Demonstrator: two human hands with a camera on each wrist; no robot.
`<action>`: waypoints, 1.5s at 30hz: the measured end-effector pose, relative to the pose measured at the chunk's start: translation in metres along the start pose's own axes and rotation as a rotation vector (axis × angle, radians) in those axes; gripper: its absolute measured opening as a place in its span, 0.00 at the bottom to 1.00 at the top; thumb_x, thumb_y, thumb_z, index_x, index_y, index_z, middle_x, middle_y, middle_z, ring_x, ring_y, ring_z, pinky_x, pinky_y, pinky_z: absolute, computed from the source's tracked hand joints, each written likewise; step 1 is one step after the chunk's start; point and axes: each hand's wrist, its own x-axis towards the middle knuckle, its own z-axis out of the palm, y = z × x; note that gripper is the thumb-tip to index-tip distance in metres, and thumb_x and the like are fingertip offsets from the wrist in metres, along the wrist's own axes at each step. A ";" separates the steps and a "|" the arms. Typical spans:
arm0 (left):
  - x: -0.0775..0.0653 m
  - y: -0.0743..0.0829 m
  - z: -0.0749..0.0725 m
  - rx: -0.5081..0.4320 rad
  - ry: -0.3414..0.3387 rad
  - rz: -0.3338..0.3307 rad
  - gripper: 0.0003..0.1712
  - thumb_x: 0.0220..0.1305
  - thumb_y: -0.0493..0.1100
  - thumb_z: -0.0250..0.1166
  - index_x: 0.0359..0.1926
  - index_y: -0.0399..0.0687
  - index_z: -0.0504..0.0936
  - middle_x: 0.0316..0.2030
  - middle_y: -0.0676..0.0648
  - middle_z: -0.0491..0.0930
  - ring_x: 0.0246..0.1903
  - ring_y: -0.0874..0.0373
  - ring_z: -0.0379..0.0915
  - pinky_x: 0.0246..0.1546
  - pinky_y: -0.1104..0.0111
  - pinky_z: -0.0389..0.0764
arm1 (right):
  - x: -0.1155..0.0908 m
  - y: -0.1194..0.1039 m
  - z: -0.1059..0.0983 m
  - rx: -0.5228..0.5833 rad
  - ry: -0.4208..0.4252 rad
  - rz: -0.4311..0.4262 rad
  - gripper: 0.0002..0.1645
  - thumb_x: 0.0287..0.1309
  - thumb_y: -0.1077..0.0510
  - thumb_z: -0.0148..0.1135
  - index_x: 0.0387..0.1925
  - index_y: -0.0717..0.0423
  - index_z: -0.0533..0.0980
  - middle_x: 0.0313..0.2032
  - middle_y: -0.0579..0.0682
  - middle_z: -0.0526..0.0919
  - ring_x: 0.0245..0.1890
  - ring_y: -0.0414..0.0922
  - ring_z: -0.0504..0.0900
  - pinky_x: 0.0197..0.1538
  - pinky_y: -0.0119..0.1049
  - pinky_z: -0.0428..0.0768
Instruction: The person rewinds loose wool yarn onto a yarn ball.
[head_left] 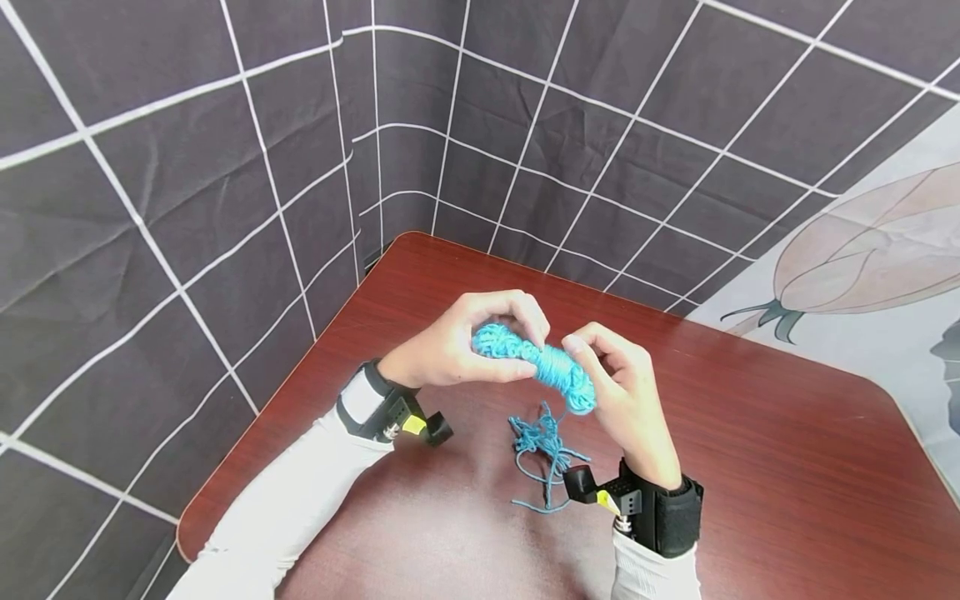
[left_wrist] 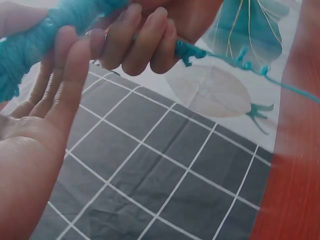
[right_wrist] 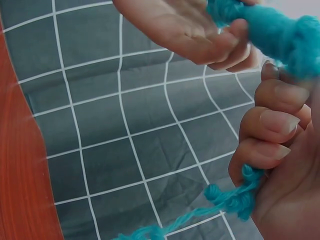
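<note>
A bundle of bright blue yarn (head_left: 557,368), wound tightly round its middle with looped ends, is held above the table. My left hand (head_left: 457,342) holds its left end between thumb and fingers. At the other end my right hand (head_left: 628,392) pinches the bundle, its lower fingers curled in the right wrist view. From the right palm a knotted strand of yarn (right_wrist: 235,199) runs out. A loose tangle of the same yarn (head_left: 547,446) lies below on the tabletop. The left wrist view shows the wound bundle (left_wrist: 25,60) resting against the left fingers.
The reddish-brown table (head_left: 787,467) stands in a corner. Dark cloth with a white grid (head_left: 600,125) hangs behind and at the left. A pale cloth with a plant drawing (head_left: 862,242) hangs at the right. Each wrist wears a black strap with a small camera.
</note>
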 end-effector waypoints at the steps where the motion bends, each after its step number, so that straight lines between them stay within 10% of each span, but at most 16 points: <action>1: 0.000 -0.004 0.000 -0.014 0.017 0.012 0.13 0.43 0.21 0.64 0.33 0.31 0.74 0.32 0.40 0.74 0.35 0.51 0.71 0.35 0.62 0.78 | 0.000 0.000 0.000 0.003 0.001 -0.003 0.10 0.60 0.68 0.53 0.24 0.57 0.74 0.15 0.43 0.68 0.12 0.38 0.66 0.14 0.32 0.64; 8: -0.002 -0.021 0.005 -0.029 0.117 0.035 0.17 0.42 0.21 0.66 0.35 0.31 0.74 0.35 0.38 0.74 0.38 0.49 0.70 0.37 0.61 0.78 | 0.000 -0.003 0.001 0.048 0.006 -0.015 0.12 0.56 0.74 0.49 0.22 0.58 0.71 0.14 0.46 0.65 0.11 0.41 0.64 0.12 0.34 0.64; 16: 0.004 -0.002 0.012 0.044 0.312 0.080 0.17 0.40 0.15 0.63 0.34 0.24 0.71 0.34 0.31 0.72 0.37 0.48 0.70 0.40 0.69 0.77 | 0.001 -0.002 0.000 -0.008 -0.030 -0.041 0.11 0.62 0.70 0.48 0.25 0.61 0.74 0.12 0.46 0.62 0.11 0.37 0.60 0.16 0.31 0.61; 25: 0.004 0.001 0.009 0.354 0.468 0.061 0.14 0.43 0.22 0.65 0.34 0.26 0.75 0.34 0.34 0.74 0.36 0.53 0.71 0.36 0.65 0.77 | 0.000 -0.003 0.002 0.034 -0.062 -0.001 0.11 0.63 0.67 0.49 0.26 0.57 0.74 0.11 0.44 0.60 0.11 0.37 0.58 0.14 0.32 0.59; 34: 0.003 0.005 0.008 0.526 0.189 -0.067 0.10 0.41 0.27 0.63 0.30 0.36 0.79 0.31 0.43 0.76 0.31 0.59 0.68 0.29 0.70 0.72 | 0.000 -0.002 0.001 0.084 -0.008 -0.019 0.09 0.60 0.70 0.52 0.26 0.61 0.74 0.12 0.45 0.64 0.11 0.38 0.59 0.14 0.32 0.60; 40: 0.001 0.006 0.002 0.287 -0.124 -0.082 0.09 0.43 0.27 0.60 0.29 0.37 0.77 0.29 0.45 0.76 0.31 0.60 0.69 0.32 0.68 0.72 | -0.001 -0.003 0.000 0.031 -0.007 0.021 0.07 0.59 0.67 0.55 0.26 0.58 0.75 0.16 0.45 0.69 0.12 0.38 0.63 0.14 0.33 0.62; 45: -0.001 0.003 -0.001 0.056 -0.121 -0.058 0.09 0.47 0.24 0.61 0.32 0.31 0.75 0.32 0.40 0.76 0.35 0.56 0.71 0.38 0.64 0.77 | -0.001 -0.003 0.000 0.042 -0.012 0.025 0.07 0.59 0.67 0.55 0.26 0.58 0.75 0.16 0.45 0.69 0.13 0.39 0.65 0.14 0.33 0.64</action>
